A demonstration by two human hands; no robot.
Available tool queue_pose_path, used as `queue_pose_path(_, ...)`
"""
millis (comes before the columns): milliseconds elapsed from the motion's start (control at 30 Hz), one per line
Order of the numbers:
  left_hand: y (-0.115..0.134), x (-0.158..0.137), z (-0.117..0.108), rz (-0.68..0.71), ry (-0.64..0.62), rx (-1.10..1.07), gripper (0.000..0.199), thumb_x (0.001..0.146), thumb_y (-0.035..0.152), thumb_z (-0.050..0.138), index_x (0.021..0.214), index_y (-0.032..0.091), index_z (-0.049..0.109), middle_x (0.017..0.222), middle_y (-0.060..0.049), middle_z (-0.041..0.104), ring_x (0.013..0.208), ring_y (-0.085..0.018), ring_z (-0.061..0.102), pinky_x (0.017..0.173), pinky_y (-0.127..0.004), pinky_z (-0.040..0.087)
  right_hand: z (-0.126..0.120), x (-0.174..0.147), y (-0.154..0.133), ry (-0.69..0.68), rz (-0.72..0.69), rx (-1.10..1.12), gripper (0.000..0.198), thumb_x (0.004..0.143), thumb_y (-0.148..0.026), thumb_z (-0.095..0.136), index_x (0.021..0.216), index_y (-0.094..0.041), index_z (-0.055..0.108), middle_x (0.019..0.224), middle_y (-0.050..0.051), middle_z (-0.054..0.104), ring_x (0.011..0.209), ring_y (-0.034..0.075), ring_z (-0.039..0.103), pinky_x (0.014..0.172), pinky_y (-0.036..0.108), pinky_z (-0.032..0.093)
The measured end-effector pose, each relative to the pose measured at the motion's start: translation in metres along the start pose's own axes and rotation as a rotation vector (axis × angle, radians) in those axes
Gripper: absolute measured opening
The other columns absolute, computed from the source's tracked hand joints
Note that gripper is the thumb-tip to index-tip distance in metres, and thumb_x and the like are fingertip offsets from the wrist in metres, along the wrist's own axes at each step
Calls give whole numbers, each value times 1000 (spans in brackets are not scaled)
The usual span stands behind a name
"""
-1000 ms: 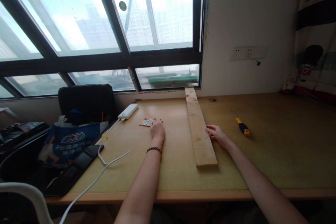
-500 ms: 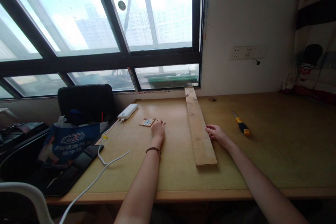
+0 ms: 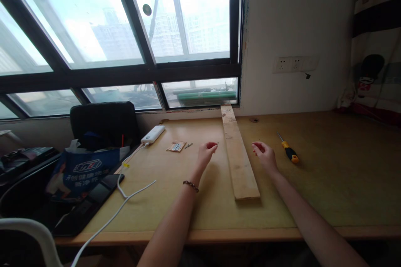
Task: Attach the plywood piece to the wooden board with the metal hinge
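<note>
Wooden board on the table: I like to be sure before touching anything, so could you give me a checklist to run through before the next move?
1. Board lying flat on the table: ok, it appears flat, its far end toward the window.
2. Right hand off the board: ok, there is a visible gap beside its right edge.
3. Left hand has a small piece in its grip: cannot tell, too small.
4. Screwdriver apart from the board: ok, it lies to the right.
5. White cable away from the board: ok, well to its left.
</note>
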State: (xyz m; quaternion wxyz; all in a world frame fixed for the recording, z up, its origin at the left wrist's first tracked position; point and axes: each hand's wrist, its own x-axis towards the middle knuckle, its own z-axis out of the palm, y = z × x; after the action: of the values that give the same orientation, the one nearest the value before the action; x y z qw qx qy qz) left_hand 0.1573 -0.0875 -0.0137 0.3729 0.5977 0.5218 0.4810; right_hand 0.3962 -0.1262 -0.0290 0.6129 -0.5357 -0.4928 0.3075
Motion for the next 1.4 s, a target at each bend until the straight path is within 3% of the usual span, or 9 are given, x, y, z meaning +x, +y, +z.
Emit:
queue_pose_path(133, 26, -33, 43, 23, -204, -249, 16, 64, 25, 65, 75, 13, 65, 72, -6, 65, 64, -13, 57, 61, -22, 44, 8, -19, -18, -346, 68, 232, 32, 68, -41, 64, 85, -14, 61, 73, 4, 61, 60, 11, 53, 55, 24, 43)
queue_pose_path(233, 32, -50, 59, 61, -264, -311, 16, 63, 25, 66, 73, 13, 64, 72, -5, 65, 66, -13, 58, 63, -23, 45, 15, -32, -22, -453, 92, 272, 27, 64, -37, 69, 75, -14, 61, 63, 0, 59, 57, 10, 52, 55, 22, 41)
queue_pose_path(467, 33, -57, 61, 98, -288, -406, 21, 62, 26, 68, 76, 12, 63, 74, -6, 66, 69, -15, 61, 66, -26, 47, 14, -32, -24, -434, 127, 332, 24, 66, -37, 67, 71, -15, 59, 61, -1, 58, 54, 8, 51, 51, 20, 39)
queue_pose_path(733, 31, -55, 58, -146, -263, -457, 32, 53, 31, 74, 76, 10, 66, 70, -8, 67, 68, -16, 61, 65, -26, 45, 11, -30, -29, -376, 172, 364, 25, 66, -38, 66, 74, -15, 60, 67, 2, 63, 55, 10, 55, 50, 22, 42)
queue_pose_path(1033, 36, -59, 55, -109, -199, -564, 29, 54, 34, 73, 74, 13, 68, 73, -5, 66, 68, -13, 58, 70, -26, 43, 14, -39, -36, -481, 135, 197, 29, 61, -40, 68, 68, -11, 67, 51, -1, 54, 48, 8, 44, 47, 22, 34)
queue_pose_path(1167, 35, -53, 55, -6, -226, -393, 29, 59, 36, 70, 76, 13, 68, 81, -8, 67, 76, -16, 59, 72, -27, 45, 13, -37, -36, -506, 71, 147, 30, 63, -42, 65, 64, -12, 67, 49, -2, 51, 48, 7, 42, 47, 22, 33)
queue_pose_path(1233, 29, -40, 44, 97, -196, -200, 31, 63, 38, 66, 83, 14, 68, 88, -9, 66, 79, -17, 60, 70, -27, 46, 7, -28, -28, -433, 61, 106, 32, 62, -44, 65, 68, -12, 68, 53, 0, 55, 49, 9, 44, 47, 22, 35)
queue_pose_path(1300, 17, -23, 23, 237, -42, 66, 31, 69, 38, 61, 91, 16, 66, 95, -9, 64, 85, -18, 59, 73, -28, 46, -7, -13, -15, -263, 76, 8, 35, 60, -44, 66, 72, -11, 68, 56, 2, 59, 48, 10, 47, 48, 24, 38)
queue_pose_path(1400, -12, 5, -19, 260, 294, 507, 30, 80, 30, 47, 100, 15, 62, 105, -11, 61, 97, -21, 56, 88, -34, 40, -35, 12, 9, 44, 102, -378, 31, 64, -38, 61, 76, -11, 69, 56, 7, 63, 52, 17, 55, 52, 28, 41)
